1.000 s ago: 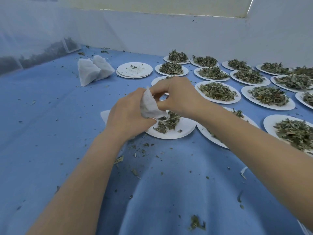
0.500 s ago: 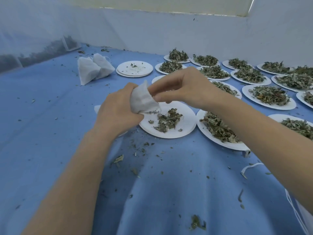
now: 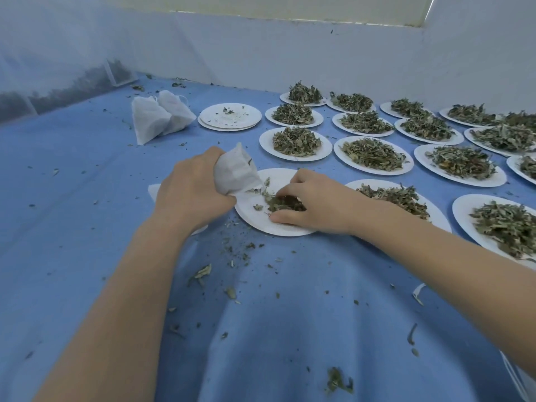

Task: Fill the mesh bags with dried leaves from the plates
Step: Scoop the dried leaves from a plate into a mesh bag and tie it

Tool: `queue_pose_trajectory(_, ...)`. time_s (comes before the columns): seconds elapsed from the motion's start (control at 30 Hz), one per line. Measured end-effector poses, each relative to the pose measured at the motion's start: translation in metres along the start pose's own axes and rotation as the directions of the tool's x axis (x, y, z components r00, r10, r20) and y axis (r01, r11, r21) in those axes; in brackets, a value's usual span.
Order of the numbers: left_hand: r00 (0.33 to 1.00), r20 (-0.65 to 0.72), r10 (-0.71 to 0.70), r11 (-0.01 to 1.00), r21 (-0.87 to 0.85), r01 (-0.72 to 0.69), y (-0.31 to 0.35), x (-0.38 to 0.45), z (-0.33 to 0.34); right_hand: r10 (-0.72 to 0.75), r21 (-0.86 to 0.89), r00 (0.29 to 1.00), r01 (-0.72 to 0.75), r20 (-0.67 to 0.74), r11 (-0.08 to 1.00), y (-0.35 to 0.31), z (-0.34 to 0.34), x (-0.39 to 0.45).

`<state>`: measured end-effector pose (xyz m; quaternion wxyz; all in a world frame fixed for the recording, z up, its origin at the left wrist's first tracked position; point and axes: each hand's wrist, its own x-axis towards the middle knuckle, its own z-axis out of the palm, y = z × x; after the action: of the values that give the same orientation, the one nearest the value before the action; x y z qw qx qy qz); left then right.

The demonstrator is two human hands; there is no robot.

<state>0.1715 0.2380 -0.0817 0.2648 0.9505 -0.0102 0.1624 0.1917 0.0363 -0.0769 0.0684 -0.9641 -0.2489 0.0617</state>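
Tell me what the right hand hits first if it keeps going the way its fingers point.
The right hand points left across the plate. First in line are the leaves under its fingertips, then probably the mesh bag in the left hand, though depth is unclear.

Three mesh bags, two hands

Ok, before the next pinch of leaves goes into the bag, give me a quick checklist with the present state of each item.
1. Left hand grips the mesh bag: ok.
2. Bag mouth open toward the plate: cannot tell, its opening is hidden.
3. Right hand on the remaining leaves: ok, fingers curled over them.
4. Leaves left on this plate: ok, a small heap.
5. Bag above the plate to catch spills: ok, over its left rim.
6. Cloth free of spilled bits: not ok.
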Motion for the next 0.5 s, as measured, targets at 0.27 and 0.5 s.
queue_pose_trajectory(0.27, 1.0, 0.007, 0.017, 1.0, 0.017, -0.017, 0.001, -0.001, 0.003, -0.059, 0.085, 0.992, 0.069, -0.111, 0.994, -0.003, 0.006, -0.005)
queue_pose_trajectory(0.5, 0.999, 0.002, 0.035, 0.996, 0.078, -0.035, -0.004, -0.001, 0.004, -0.045, 0.194, 0.969, 0.094, -0.245, 0.977, -0.007, 0.006, -0.011)
